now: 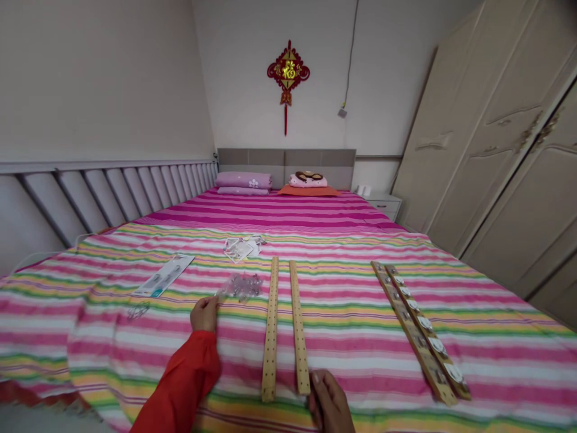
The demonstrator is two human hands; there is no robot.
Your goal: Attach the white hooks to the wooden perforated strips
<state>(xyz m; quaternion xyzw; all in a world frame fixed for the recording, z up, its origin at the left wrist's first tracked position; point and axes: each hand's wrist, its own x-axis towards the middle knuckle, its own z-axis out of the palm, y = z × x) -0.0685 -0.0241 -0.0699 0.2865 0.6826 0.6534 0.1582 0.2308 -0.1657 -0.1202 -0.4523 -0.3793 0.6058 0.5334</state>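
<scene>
My left hand (pixel 205 314) pinches the near-left corner of a clear plastic bag (pixel 243 287) with small shiny metal pieces in it. The bag lies on the striped bedsheet. To its right, two light wooden strips with rows of holes lie lengthwise, a left strip (pixel 270 337) and a right strip (pixel 298 331), with a narrow gap between them. My right hand (pixel 329 400) is closed, its fingers curled beside the near end of the right strip. Its fingertips are partly hidden, so I cannot see what, if anything, they hold.
On the right lie two wooden strips, one bearing white round pieces (pixel 437 344) and one bearing metal pieces (pixel 421 343). A flat clear package (pixel 166 275) and thin wire-like pieces (pixel 138 310) lie left. Small packets (pixel 243 248) sit beyond the bag. A railing (pixel 112 192) borders the bed.
</scene>
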